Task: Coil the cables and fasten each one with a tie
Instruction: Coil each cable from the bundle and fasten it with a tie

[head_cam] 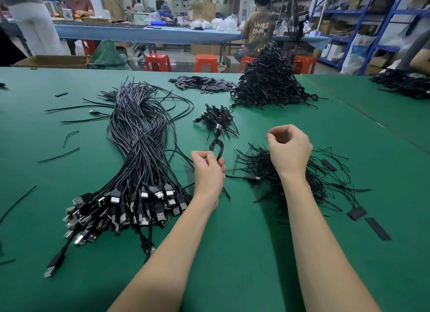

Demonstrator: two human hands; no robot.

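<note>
My left hand [208,169] pinches a folded black USB cable [217,148] whose loop stands up above my fingers, its loose ends trailing down past my wrist. My right hand [288,148] hovers over a loose heap of thin black wire ties [325,179], its fingers curled together; whether a tie is between them I cannot tell. A long bundle of uncoiled USB cables [137,148] lies to the left, plugs toward me. A small pile of coiled, tied cables [218,119] sits just beyond my left hand.
A tall mound of finished cables [270,83] rises at the back right of the green table [232,253], beside a scatter of flat black strips [204,83]. Stray ties lie at the left. Another person's cable pile [404,84] is far right.
</note>
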